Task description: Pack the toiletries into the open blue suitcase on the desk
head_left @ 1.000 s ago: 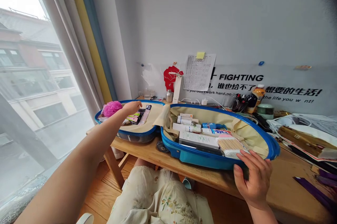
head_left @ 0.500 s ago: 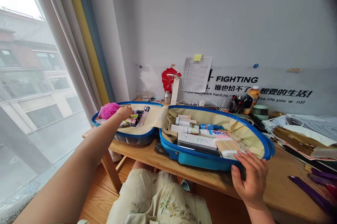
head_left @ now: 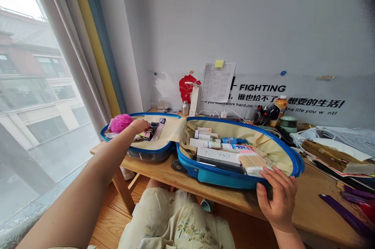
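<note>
A blue suitcase [head_left: 202, 175] lies spread open on the wooden desk. Over its left half is my left hand [head_left: 140, 125], fingers curled down and pressed together at small packaged items [head_left: 148, 134]; whatever they hold is hidden. Beside that hand sits a pink bath puff [head_left: 120, 123], and a narrow toothbrush pack [head_left: 159, 129] lies to its right. My right hand [head_left: 277, 192] rests on the suitcase's front right rim with fingers spread, holding nothing. Close to it is a pack of cotton swabs [head_left: 252, 163]. Further left lie a toothpaste tube [head_left: 236, 147], a blue bottle [head_left: 231, 140], white bottles [head_left: 205, 143] and a grey-white box [head_left: 218, 156].
At the back stand a white lamp [head_left: 193, 100], a silver bottle [head_left: 185, 107], an orange drink bottle [head_left: 279, 110] and a green jar [head_left: 288, 124]. A brown bag [head_left: 328, 153] and purple strips [head_left: 341, 212] lie at right. A window and curtain [head_left: 84, 57] are at left.
My left hand has shifted very slightly within the suitcase's left half. The whole view has drifted a little; my right hand stays on the rim.
</note>
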A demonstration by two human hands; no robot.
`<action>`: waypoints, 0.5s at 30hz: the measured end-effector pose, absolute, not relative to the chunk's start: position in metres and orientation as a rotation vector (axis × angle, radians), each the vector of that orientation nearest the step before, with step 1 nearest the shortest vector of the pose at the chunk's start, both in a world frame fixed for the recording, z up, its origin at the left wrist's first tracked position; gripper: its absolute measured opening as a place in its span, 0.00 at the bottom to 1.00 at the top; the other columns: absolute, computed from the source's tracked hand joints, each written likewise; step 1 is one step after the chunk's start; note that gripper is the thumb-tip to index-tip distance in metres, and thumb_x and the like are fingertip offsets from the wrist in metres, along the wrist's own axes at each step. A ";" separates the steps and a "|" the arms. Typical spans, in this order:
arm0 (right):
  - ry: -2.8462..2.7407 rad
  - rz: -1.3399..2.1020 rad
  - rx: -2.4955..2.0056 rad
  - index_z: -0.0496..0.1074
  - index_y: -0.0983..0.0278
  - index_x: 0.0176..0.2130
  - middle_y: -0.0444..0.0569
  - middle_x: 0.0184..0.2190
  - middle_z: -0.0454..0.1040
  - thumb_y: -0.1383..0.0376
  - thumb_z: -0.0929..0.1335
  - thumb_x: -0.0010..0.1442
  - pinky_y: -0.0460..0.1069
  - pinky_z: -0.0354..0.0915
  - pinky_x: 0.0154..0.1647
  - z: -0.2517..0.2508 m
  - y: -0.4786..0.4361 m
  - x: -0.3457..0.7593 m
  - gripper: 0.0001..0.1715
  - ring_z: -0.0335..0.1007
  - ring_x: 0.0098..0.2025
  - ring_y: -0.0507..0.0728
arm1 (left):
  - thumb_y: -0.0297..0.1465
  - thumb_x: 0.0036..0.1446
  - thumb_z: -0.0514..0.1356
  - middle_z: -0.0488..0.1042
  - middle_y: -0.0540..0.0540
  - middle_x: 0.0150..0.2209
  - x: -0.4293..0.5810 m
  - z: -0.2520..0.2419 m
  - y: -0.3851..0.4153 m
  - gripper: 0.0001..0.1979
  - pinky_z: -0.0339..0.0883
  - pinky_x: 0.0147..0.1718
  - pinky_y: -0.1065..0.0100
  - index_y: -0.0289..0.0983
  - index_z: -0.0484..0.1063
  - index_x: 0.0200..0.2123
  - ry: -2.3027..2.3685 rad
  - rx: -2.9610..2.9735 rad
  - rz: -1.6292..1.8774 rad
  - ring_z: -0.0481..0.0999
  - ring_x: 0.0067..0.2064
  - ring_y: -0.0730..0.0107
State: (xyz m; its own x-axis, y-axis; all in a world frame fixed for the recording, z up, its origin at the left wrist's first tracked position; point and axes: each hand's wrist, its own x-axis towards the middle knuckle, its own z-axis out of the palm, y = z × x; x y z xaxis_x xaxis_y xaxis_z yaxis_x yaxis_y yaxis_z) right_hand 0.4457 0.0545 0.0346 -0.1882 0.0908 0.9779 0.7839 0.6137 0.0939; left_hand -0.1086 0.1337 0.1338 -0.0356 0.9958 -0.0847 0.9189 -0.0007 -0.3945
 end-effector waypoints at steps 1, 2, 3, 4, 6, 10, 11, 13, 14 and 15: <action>-1.659 -0.732 -0.726 0.69 0.62 0.47 0.53 0.42 0.76 0.66 0.65 0.63 0.62 0.54 0.64 0.035 0.054 0.445 0.11 0.70 0.54 0.62 | 0.28 0.64 0.55 0.78 0.37 0.49 -0.107 0.134 0.133 0.11 0.69 0.45 0.64 0.38 0.75 0.46 -2.046 -2.018 0.498 0.76 0.53 0.57; -1.655 -0.729 -0.724 0.70 0.62 0.47 0.53 0.42 0.76 0.66 0.65 0.63 0.62 0.55 0.64 0.035 0.054 0.445 0.11 0.70 0.54 0.62 | 0.29 0.63 0.55 0.78 0.37 0.49 -0.105 0.135 0.133 0.11 0.69 0.45 0.64 0.38 0.75 0.45 -2.043 -2.019 0.483 0.76 0.52 0.57; -1.654 -0.727 -0.725 0.70 0.62 0.47 0.52 0.42 0.76 0.66 0.65 0.63 0.62 0.55 0.64 0.035 0.054 0.445 0.11 0.70 0.54 0.62 | 0.30 0.63 0.55 0.78 0.36 0.48 -0.102 0.135 0.132 0.11 0.69 0.44 0.64 0.37 0.75 0.44 -2.042 -2.017 0.466 0.76 0.52 0.56; -1.655 -0.729 -0.726 0.70 0.62 0.47 0.52 0.42 0.76 0.66 0.65 0.63 0.62 0.55 0.64 0.035 0.055 0.445 0.11 0.70 0.54 0.62 | 0.31 0.63 0.56 0.78 0.36 0.48 -0.100 0.136 0.130 0.10 0.69 0.44 0.64 0.37 0.75 0.44 -2.044 -2.013 0.446 0.77 0.52 0.56; -1.660 -0.736 -0.731 0.70 0.62 0.47 0.52 0.42 0.76 0.66 0.65 0.63 0.62 0.55 0.64 0.034 0.055 0.446 0.12 0.70 0.54 0.62 | 0.32 0.63 0.56 0.79 0.35 0.47 -0.095 0.139 0.126 0.11 0.70 0.43 0.65 0.35 0.75 0.44 -2.050 -2.001 0.392 0.77 0.52 0.54; -1.666 -0.736 -0.748 0.70 0.62 0.48 0.52 0.43 0.76 0.66 0.65 0.63 0.62 0.55 0.64 0.030 0.057 0.449 0.12 0.70 0.54 0.62 | 0.33 0.68 0.49 0.79 0.34 0.45 -0.080 0.152 0.116 0.15 0.70 0.41 0.64 0.34 0.73 0.45 -2.079 -1.945 0.227 0.79 0.48 0.54; -1.665 -0.733 -0.751 0.70 0.61 0.48 0.52 0.43 0.76 0.66 0.65 0.63 0.62 0.54 0.64 0.030 0.057 0.449 0.13 0.70 0.54 0.62 | 0.34 0.69 0.46 0.79 0.34 0.44 -0.075 0.157 0.114 0.17 0.70 0.40 0.64 0.34 0.72 0.46 -2.088 -1.924 0.178 0.80 0.46 0.54; -1.660 -0.723 -0.743 0.70 0.61 0.48 0.52 0.43 0.76 0.66 0.65 0.62 0.62 0.54 0.65 0.029 0.058 0.449 0.13 0.70 0.54 0.62 | 0.35 0.70 0.42 0.80 0.34 0.41 -0.061 0.169 0.112 0.19 0.70 0.38 0.62 0.33 0.69 0.49 -2.093 -1.890 0.084 0.81 0.42 0.53; -1.658 -0.719 -0.738 0.70 0.61 0.48 0.52 0.43 0.76 0.67 0.65 0.62 0.62 0.54 0.65 0.029 0.058 0.449 0.13 0.70 0.55 0.62 | 0.36 0.71 0.41 0.80 0.35 0.40 -0.052 0.176 0.112 0.20 0.70 0.38 0.63 0.33 0.67 0.51 -2.085 -1.883 0.041 0.81 0.41 0.53; -1.656 -0.715 -0.733 0.70 0.61 0.48 0.52 0.43 0.76 0.67 0.66 0.62 0.62 0.54 0.65 0.029 0.058 0.449 0.13 0.70 0.55 0.62 | 0.36 0.71 0.40 0.80 0.36 0.40 -0.042 0.183 0.112 0.20 0.70 0.37 0.63 0.33 0.66 0.52 -2.069 -1.885 0.001 0.81 0.41 0.54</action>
